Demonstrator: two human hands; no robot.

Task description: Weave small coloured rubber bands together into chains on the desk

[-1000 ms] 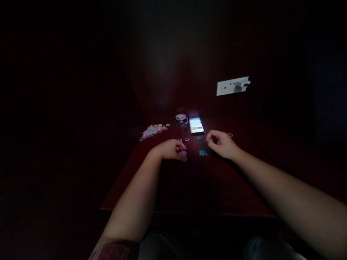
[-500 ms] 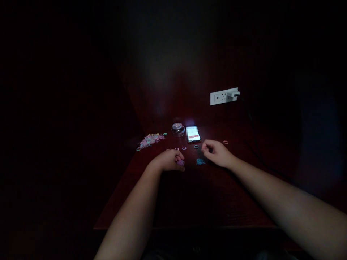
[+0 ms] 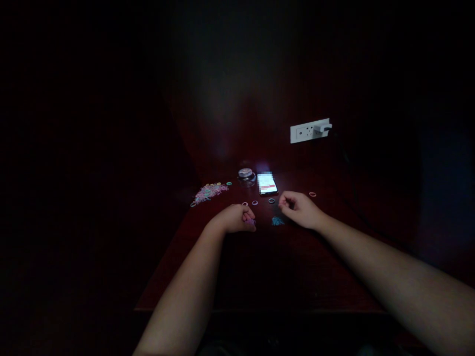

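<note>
My left hand (image 3: 239,218) is curled on the dark table, its fingers and thumb closed around a small bunch of purple rubber bands (image 3: 250,222). Part of that bunch is hidden by the fingers. To the right, a little pile of blue rubber bands (image 3: 277,221) lies between the two hands. My right hand (image 3: 299,208) rests just beyond it, fingers bent round to the thumb in a pinch; anything between the tips is too small and dark to make out. Single bands lie in a row behind the hands, among them a purple one (image 3: 255,202) and a grey-blue one (image 3: 271,200).
A large heap of mixed pastel rubber bands (image 3: 210,192) spreads at the back left. A round clear jar (image 3: 246,178) stands beside a lit phone (image 3: 267,183). One pink band (image 3: 312,194) lies at the right. A wall socket (image 3: 309,130) holds a plug with a cable.
My left fingers have drawn in a little around the purple bands. My right hand keeps its pinch in nearly the same spot. The whole view has shifted slightly.
</note>
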